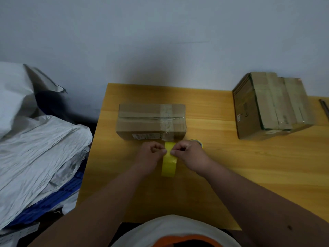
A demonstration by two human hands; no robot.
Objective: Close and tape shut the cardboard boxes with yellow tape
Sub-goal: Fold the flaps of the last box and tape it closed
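Right now both hands are meeting over the wooden table [222, 157], each pinching a yellow tape roll [168, 161] that is standing on edge between them. The left hand [150, 154] is curling its fingers against the roll's top from the nine o'clock side, and the right hand [188, 154] is pinching the same spot from three o'clock. Just past the knuckles, at twelve o'clock, a closed cardboard box [151, 120] is lying flat, already carrying clear tape along its seam and across its top. Well apart, toward two o'clock, a second cardboard box [272, 106] is sitting near the wall. Off the table at nine o'clock, crumpled grey plastic bags [35, 148] are piling over something blue.
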